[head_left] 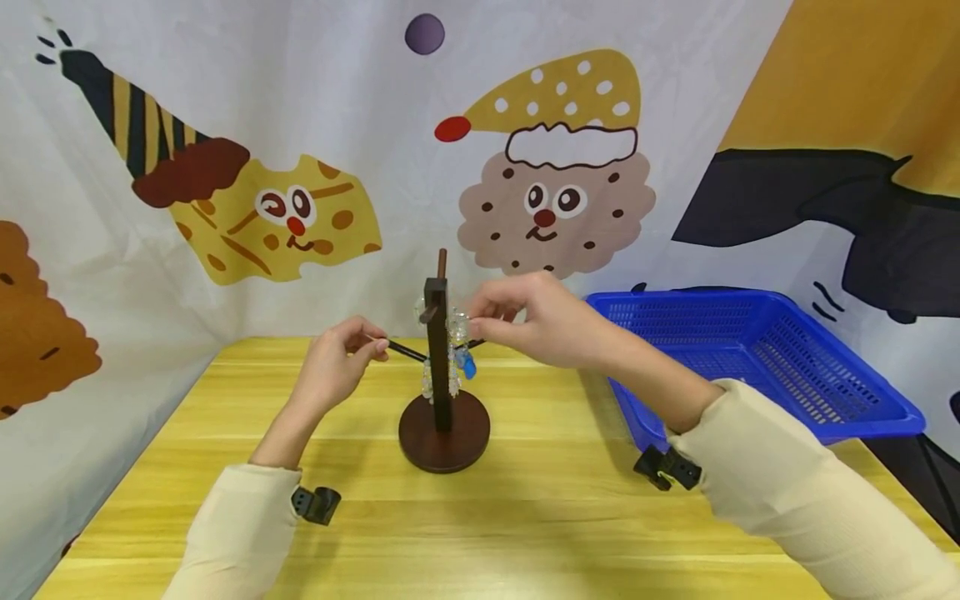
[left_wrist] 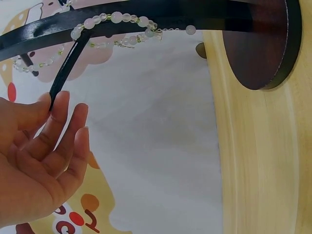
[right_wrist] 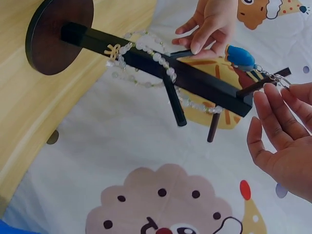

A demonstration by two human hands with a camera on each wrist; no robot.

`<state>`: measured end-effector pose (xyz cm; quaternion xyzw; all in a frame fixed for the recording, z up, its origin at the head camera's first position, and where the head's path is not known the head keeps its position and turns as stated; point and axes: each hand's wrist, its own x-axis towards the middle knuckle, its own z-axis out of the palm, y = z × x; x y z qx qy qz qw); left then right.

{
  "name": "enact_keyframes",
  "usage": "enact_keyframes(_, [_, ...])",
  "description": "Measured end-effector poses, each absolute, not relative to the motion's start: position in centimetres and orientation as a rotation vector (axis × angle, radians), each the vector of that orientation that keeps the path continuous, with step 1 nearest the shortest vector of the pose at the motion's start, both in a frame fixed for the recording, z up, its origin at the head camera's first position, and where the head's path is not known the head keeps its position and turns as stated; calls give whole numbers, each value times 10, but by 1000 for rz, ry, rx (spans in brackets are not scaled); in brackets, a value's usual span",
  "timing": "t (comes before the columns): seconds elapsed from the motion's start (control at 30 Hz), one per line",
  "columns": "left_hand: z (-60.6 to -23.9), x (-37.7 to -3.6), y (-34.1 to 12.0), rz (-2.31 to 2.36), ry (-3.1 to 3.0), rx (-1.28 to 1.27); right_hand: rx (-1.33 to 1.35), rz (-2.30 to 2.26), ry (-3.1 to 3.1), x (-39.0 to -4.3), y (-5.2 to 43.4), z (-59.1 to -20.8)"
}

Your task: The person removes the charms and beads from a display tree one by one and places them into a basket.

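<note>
A dark wooden jewelry stand [head_left: 437, 358] with several pegs stands upright on its round base [head_left: 444, 450]. My left hand [head_left: 335, 363] pinches the end of the left peg [left_wrist: 67, 68] between thumb and fingertip, its other fingers loosely spread. At the stand's other side, my right hand [head_left: 536, 321] pinches a keychain's metal ring [right_wrist: 282, 81], which overlaps an upper peg [right_wrist: 258, 84] in the right wrist view. From the ring hangs a blue charm [right_wrist: 240, 57] on a short chain. Bracelets of clear and pale beads [left_wrist: 116, 18] hang on the stand's pegs.
A blue plastic basket [head_left: 885, 423] sits at the right side of the wooden table [head_left: 360, 533]. Behind the table hangs a white cloth [head_left: 337, 83] with cartoon prints. Black mounts [head_left: 317, 505] are fixed at both sleeves.
</note>
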<state>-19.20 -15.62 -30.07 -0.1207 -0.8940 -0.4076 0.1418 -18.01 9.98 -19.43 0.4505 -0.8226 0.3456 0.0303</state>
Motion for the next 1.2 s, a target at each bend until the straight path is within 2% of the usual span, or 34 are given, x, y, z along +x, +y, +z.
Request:
enact_keyframes(0.7, [-300, -192, -156, -1183, -2582, -345, 1112, 1321, -2663, -194, 159, -197])
enact_keyframes(1.2, [-300, -191, -155, -1179, -2589, -338, 918, 1288, -2790, -191, 222, -212])
